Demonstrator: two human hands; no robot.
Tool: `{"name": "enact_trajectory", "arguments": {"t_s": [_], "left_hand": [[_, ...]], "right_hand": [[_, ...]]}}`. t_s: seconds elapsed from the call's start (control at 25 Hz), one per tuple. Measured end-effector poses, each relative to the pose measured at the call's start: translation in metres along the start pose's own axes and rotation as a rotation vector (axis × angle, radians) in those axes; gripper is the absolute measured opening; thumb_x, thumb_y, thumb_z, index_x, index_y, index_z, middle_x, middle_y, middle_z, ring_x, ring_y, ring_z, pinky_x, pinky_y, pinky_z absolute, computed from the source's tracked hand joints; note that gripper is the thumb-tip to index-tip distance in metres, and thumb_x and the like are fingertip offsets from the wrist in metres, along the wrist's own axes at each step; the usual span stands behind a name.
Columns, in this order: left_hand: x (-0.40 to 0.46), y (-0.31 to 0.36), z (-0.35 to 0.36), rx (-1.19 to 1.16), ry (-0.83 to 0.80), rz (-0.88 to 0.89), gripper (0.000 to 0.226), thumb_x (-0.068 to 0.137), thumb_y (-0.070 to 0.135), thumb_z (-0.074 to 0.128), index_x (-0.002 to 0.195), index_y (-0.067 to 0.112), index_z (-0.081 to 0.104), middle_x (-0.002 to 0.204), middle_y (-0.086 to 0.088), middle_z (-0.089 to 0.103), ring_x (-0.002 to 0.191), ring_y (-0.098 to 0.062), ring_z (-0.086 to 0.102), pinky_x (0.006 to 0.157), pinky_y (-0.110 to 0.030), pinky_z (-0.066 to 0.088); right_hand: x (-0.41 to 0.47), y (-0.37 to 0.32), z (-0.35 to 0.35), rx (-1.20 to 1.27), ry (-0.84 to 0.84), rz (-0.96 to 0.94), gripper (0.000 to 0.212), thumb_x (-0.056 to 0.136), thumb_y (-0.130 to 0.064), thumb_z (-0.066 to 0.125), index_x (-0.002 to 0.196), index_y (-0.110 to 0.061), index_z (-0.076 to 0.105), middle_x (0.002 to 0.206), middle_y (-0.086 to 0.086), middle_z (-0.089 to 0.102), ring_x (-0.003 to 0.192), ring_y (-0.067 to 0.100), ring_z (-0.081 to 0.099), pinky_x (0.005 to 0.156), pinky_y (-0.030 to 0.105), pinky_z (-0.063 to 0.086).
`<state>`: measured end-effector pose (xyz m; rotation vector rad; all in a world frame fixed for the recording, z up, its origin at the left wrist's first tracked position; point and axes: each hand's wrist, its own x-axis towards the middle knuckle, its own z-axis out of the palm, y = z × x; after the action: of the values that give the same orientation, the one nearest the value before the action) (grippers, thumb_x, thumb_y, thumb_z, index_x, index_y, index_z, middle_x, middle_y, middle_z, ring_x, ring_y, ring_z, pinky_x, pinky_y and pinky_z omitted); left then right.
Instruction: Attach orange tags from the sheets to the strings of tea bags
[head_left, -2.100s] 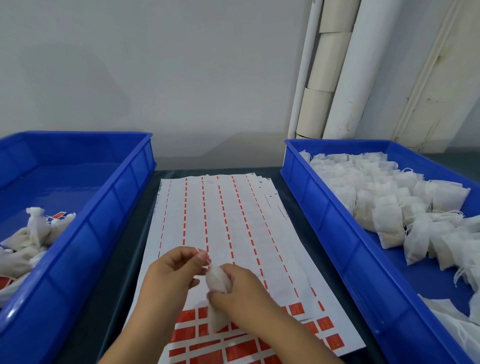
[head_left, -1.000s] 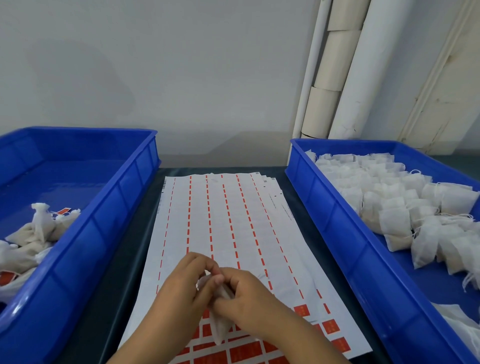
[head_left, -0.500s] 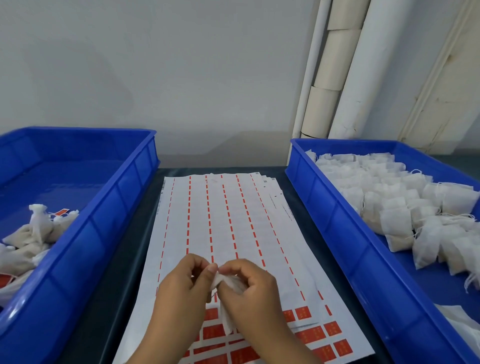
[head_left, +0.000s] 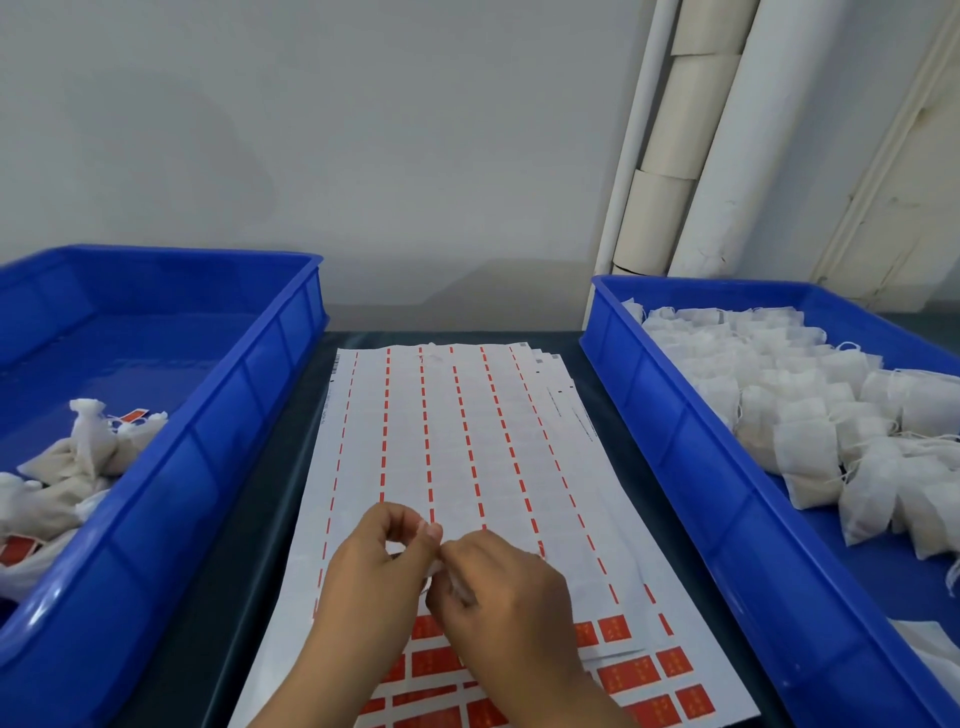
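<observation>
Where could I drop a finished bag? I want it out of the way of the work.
The far half of the left bin is bare blue floor, beyond its small heap of tagged bags. The right bin is crowded with untagged bags. Sheets fill the middle strip.

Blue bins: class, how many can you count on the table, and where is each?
2: a left blue bin beside the tag sheets, and a right blue bin on their other side.

White sheets (head_left: 467, 457) – dashed orange stripes, solid orange tags (head_left: 628, 678); 2 blue bins (head_left: 234, 415) – white tea bags (head_left: 805, 452).
</observation>
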<state>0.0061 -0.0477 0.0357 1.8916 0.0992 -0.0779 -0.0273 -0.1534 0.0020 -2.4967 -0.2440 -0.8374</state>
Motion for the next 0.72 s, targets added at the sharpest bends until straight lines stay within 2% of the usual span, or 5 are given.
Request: {"name": "enact_trajectory", "arguments": {"t_s": [0.12, 0.2, 0.36, 0.44, 0.72], "left_hand": [[0.000, -0.002, -0.006, -0.150, -0.085, -0.072, 0.019, 0.083, -0.001, 0.058, 0.082, 0.018, 0.056, 0.066, 0.004, 0.062, 0.060, -0.015, 0.053, 0.058, -0.029, 0.046], [0.001, -0.004, -0.010, -0.167, -0.135, -0.081, 0.023, 0.079, -0.010, 0.056, 0.078, 0.014, 0.056, 0.056, 0.003, 0.061, 0.056, -0.015, 0.050, 0.049, -0.022, 0.044], [0.001, -0.003, -0.012, -0.124, -0.074, 0.073, 0.026, 0.076, -0.009, 0.064, 0.062, 0.012, 0.063, 0.078, 0.008, 0.064, 0.077, -0.018, 0.063, 0.062, -0.017, 0.045], [0.000, -0.002, -0.012, -0.057, -0.025, 0.156, 0.029, 0.075, -0.007, 0.068, 0.058, 0.016, 0.066, 0.083, 0.007, 0.062, 0.079, -0.016, 0.062, 0.067, -0.019, 0.045], [-0.005, -0.003, -0.004, 0.206, -0.004, 0.305, 0.039, 0.081, 0.005, 0.067, 0.069, 0.042, 0.062, 0.090, 0.019, 0.058, 0.082, -0.003, 0.057, 0.063, -0.007, 0.041]], "right_hand": [[0.008, -0.007, -0.005, 0.089, -0.126, 0.227, 0.014, 0.084, -0.034, 0.067, 0.096, -0.030, 0.070, 0.089, -0.022, 0.063, 0.072, -0.002, 0.059, 0.065, 0.002, 0.042], [0.013, -0.008, -0.007, 0.276, -0.236, 0.483, 0.004, 0.087, -0.037, 0.061, 0.083, -0.036, 0.060, 0.084, -0.026, 0.053, 0.076, -0.002, 0.054, 0.059, 0.002, 0.039], [0.023, -0.006, -0.017, 0.772, -0.377, 0.829, 0.025, 0.088, -0.033, 0.057, 0.065, -0.030, 0.063, 0.062, -0.015, 0.057, 0.067, 0.002, 0.056, 0.072, 0.014, 0.044], [0.025, -0.005, -0.021, 0.983, -0.421, 0.915, 0.030, 0.089, -0.027, 0.058, 0.060, -0.025, 0.068, 0.057, -0.011, 0.057, 0.065, 0.006, 0.055, 0.075, 0.027, 0.046], [0.023, 0.002, -0.028, 1.267, -0.465, 1.031, 0.026, 0.092, -0.013, 0.053, 0.073, -0.014, 0.071, 0.064, 0.003, 0.054, 0.053, 0.010, 0.051, 0.051, 0.022, 0.046]]}}
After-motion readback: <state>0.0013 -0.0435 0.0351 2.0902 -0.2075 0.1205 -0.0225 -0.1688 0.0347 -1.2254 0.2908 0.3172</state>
